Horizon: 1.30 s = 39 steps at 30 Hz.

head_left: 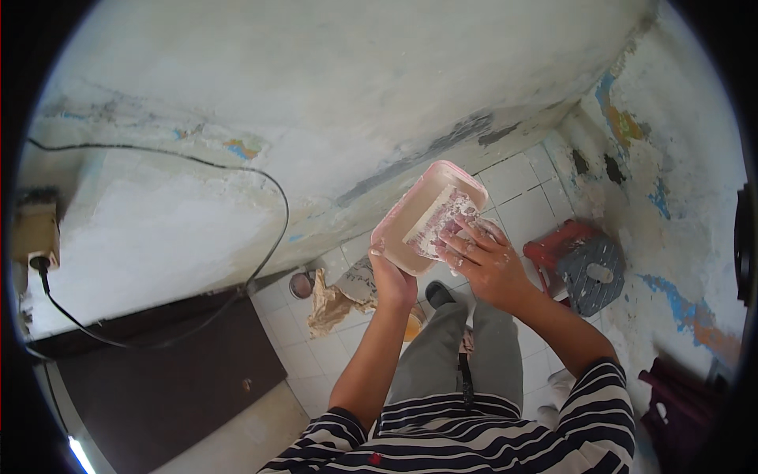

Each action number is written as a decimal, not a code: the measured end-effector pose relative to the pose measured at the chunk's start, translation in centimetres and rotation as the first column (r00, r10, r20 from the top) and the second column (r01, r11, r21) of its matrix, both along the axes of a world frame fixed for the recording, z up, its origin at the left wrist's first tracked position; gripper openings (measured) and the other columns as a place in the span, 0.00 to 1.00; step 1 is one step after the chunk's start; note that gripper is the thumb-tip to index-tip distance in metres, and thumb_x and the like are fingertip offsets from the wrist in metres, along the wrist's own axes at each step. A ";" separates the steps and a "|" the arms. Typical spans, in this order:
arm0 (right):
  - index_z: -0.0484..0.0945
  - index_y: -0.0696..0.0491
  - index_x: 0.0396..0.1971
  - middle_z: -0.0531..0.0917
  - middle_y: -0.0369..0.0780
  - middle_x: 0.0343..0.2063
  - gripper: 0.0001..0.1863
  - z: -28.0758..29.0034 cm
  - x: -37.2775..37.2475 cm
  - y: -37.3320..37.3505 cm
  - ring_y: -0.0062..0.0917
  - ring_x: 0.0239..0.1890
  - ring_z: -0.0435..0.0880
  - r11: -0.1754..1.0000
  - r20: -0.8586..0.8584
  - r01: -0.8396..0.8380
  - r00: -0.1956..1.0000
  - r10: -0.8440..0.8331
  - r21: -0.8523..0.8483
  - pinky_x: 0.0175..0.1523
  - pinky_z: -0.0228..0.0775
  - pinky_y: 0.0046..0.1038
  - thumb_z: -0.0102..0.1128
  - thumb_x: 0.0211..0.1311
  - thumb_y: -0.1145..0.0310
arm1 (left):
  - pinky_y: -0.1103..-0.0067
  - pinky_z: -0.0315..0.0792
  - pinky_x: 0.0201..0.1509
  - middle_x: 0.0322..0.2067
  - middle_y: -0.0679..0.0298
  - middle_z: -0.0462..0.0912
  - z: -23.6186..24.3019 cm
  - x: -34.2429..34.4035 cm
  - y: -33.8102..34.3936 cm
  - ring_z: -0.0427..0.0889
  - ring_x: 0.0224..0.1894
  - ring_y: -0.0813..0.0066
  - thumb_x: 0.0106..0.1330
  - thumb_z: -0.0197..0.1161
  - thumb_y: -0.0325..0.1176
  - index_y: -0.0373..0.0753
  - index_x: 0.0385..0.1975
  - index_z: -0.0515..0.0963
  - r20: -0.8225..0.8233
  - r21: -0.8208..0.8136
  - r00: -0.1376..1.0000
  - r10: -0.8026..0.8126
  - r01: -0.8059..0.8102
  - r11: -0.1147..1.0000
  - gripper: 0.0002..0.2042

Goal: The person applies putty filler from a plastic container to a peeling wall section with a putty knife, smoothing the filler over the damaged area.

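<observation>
My left hand (393, 278) grips the near end of a pink-rimmed rectangular tray (403, 212) holding pale, creamy paste, lifted in front of me and tilted. My right hand (493, 272) holds a wide, flat scraper (438, 223) over the tray, its fingers spread across the blade, which is smeared with whitish paste and shows purplish patches. Paste also coats some fingertips of that hand. Whether the scraper touches the paste inside I cannot tell.
A patchy, peeling wall (260, 95) fronts me. A socket box (43, 229) with a black cable hangs left, above a dark cabinet (166, 395). A red-and-grey step stool (580, 268), crumpled paper (335, 304) and a round container (301, 286) sit on the tiled floor.
</observation>
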State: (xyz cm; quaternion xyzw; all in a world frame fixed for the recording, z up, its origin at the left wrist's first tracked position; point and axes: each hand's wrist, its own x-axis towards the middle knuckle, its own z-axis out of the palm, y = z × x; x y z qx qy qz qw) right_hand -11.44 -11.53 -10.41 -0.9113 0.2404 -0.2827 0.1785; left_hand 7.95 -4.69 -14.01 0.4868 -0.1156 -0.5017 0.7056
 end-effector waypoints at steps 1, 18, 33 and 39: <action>0.85 0.48 0.51 0.83 0.38 0.56 0.18 0.3 -0.4 -0.2 0.38 0.65 0.76 1.000 0.000 -0.024 1.000 0.024 0.003 0.67 0.64 0.46 0.60 0.60 0.70 | 0.62 0.71 0.67 0.64 0.56 0.72 0.3 -0.4 -0.1 0.73 0.65 0.58 0.67 0.56 0.67 0.38 0.69 0.63 0.000 0.003 1.000 0.024 -0.024 1.000 0.41; 0.84 0.48 0.50 0.83 0.37 0.55 0.19 9.2 -7.6 -2.5 0.35 0.65 0.75 0.999 -0.250 -0.019 0.968 0.007 -0.048 0.68 0.63 0.46 0.60 0.57 0.71 | 0.67 0.73 0.65 0.63 0.58 0.74 2.9 -4.5 -4.7 0.76 0.63 0.64 0.80 0.42 0.52 0.37 0.66 0.65 -0.176 -0.001 0.979 0.106 -0.108 0.994 0.27; 0.81 0.50 0.55 0.84 0.42 0.40 0.25 19.5 -8.6 -11.0 0.40 0.44 0.81 0.996 -0.248 0.043 0.967 -0.062 -0.079 0.53 0.73 0.38 0.56 0.56 0.82 | 0.72 0.78 0.49 0.48 0.60 0.75 8.6 -7.9 -5.3 0.79 0.50 0.69 0.79 0.45 0.51 0.41 0.55 0.67 0.066 0.119 0.972 0.226 -0.233 0.965 0.20; 0.81 0.45 0.58 0.86 0.39 0.37 0.29 21.2 -6.4 -14.5 0.37 0.46 0.82 0.977 -0.587 -0.118 0.810 -0.008 -0.177 0.55 0.75 0.39 0.56 0.56 0.81 | 0.73 0.76 0.49 0.47 0.59 0.75 11.8 -10.5 -6.5 0.78 0.49 0.70 0.79 0.46 0.44 0.38 0.53 0.68 0.059 0.122 0.976 0.208 -0.214 0.969 0.16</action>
